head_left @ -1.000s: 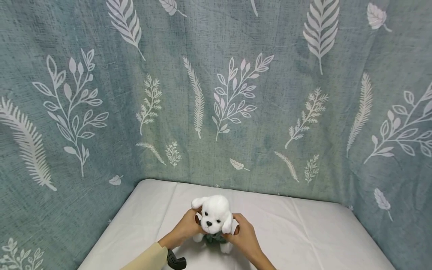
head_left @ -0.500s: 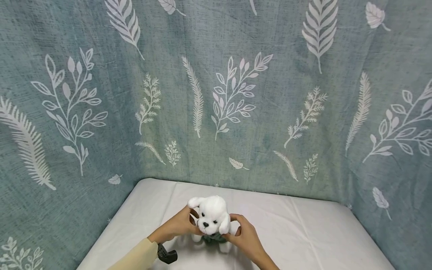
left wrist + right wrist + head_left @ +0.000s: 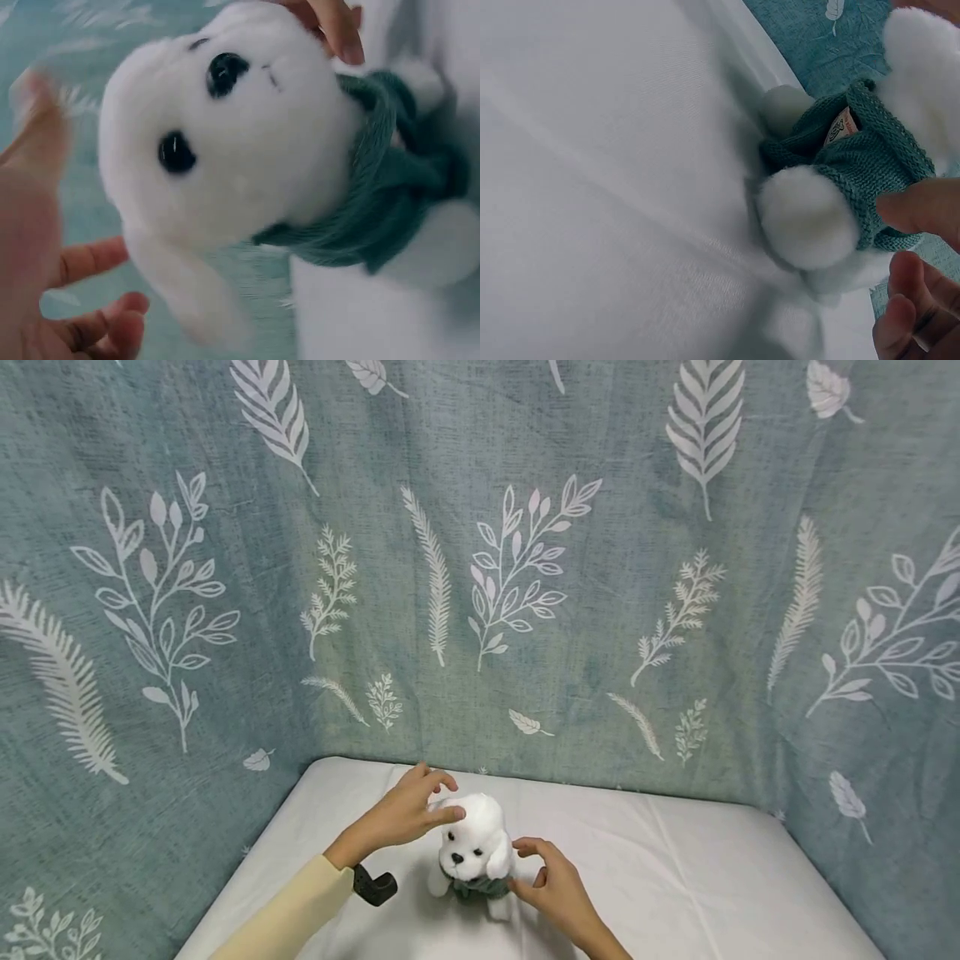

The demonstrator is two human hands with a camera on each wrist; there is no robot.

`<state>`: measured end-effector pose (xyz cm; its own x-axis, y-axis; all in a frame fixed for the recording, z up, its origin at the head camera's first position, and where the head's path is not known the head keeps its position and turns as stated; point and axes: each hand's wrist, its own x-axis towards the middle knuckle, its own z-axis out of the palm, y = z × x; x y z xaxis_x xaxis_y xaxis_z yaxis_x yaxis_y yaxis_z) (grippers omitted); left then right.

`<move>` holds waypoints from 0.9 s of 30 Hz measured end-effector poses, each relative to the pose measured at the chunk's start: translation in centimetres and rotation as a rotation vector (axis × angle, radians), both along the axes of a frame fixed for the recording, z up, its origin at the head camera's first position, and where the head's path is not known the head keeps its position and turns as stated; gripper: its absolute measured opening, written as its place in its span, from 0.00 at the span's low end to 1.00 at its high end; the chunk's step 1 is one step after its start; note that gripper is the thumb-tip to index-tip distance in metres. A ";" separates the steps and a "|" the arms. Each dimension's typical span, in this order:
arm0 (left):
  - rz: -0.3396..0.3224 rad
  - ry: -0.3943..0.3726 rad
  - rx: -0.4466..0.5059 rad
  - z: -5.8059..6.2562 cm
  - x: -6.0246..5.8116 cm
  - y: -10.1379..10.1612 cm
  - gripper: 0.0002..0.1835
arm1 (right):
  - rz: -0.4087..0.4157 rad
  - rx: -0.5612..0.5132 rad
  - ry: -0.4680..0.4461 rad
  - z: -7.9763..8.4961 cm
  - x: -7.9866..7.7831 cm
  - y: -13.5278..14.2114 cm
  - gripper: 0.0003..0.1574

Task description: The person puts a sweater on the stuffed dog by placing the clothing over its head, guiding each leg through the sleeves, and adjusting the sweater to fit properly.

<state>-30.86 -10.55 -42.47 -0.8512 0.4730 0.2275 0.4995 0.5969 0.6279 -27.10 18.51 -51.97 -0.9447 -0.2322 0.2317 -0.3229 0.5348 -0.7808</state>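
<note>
A white plush dog (image 3: 474, 835) with black eyes and nose stands upright on the table, facing me. It wears a green knitted sweater (image 3: 375, 180), and a printed label (image 3: 843, 126) shows at the sweater's edge. My left hand (image 3: 408, 808) is raised beside the dog's head with spread fingers, thumb overlapping the top of the head in the head view. In the left wrist view one fingertip comes right at the dog's floppy ear (image 3: 191, 300). On the other side my right hand (image 3: 553, 885) has its thumb tip at the sweater, the other fingers loosely bent and apart from the thumb.
A white cloth covers the table (image 3: 660, 877). Blue-green curtains (image 3: 450, 568) with white leaf prints hang behind it and at both sides. A black wrist camera piece (image 3: 375, 887) sticks out below the left wrist.
My left hand has let go of the dog's head and lifted up and away from it. The right hand's fingers have loosened and shifted slightly right. The dog has moved a little left.
</note>
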 end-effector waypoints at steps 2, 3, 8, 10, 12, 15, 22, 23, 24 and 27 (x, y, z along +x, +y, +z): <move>0.029 0.079 -0.098 1.1 0.2 1.1 0.28 | 0.002 0.006 0.004 -0.1 0.0 0.2 0.32; 0.041 0.106 -0.148 1.5 0.3 1.7 0.29 | 0.001 0.008 0.005 -0.1 0.0 0.2 0.32; 0.091 0.166 -0.396 2.8 1.0 4.4 0.44 | 0.002 0.014 -0.003 -0.3 0.1 0.6 0.32; 0.116 0.171 -0.473 2.8 1.3 5.3 0.50 | 0.011 0.011 -0.013 -0.4 0.2 0.8 0.33; 0.142 0.173 -0.527 2.7 1.5 6.0 0.55 | 0.019 0.010 -0.018 -0.4 0.3 0.8 0.33; 0.174 0.183 -0.563 2.4 1.8 6.7 0.57 | 0.021 0.005 -0.016 -0.3 0.4 0.8 0.33; 0.193 0.231 -0.598 1.8 2.2 7.2 0.55 | 0.020 0.010 -0.005 -0.3 0.5 1.0 0.33; 0.192 0.229 -0.602 1.7 2.2 7.2 0.53 | 0.020 0.011 -0.007 -0.3 0.5 1.0 0.32; 0.188 0.225 -0.599 1.7 2.1 7.2 0.52 | 0.021 0.011 -0.009 -0.3 0.5 1.0 0.32; 0.158 0.213 -0.569 1.7 2.0 7.3 0.47 | 0.019 0.008 -0.013 -0.3 0.5 1.1 0.32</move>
